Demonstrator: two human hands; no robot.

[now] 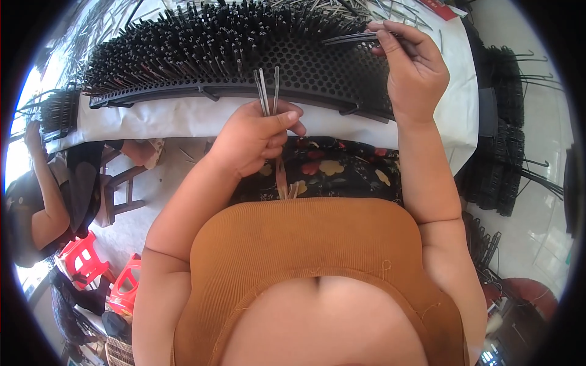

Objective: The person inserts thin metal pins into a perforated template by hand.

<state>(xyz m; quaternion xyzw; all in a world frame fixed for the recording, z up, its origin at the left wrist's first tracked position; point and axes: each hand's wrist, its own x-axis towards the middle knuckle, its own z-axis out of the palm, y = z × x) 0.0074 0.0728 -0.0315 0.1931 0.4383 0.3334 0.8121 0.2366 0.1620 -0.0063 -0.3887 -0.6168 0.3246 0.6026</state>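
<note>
A long black board (323, 67) full of round holes lies across the table in front of me. Many dark thin rods (183, 49) stand upright in its left and middle part; bare holes show toward the right. My left hand (253, 137) is closed round a few thin metal sticks (265, 91), their tips pointing up, just off the board's near edge. Over the board's right end, my right hand (421, 70) pinches a small bundle of thin dark sticks (348, 40), which point left above the holes. Their exact kind is not clear.
White sheeting (165, 121) covers the table. Loose sticks (73, 46) lie scattered at the far left. Dark racks with long hooks (503, 140) stand at the right. Another person's arm (46, 177) works at a smaller rack (59, 113) on the left. Red stools (85, 259) stand below.
</note>
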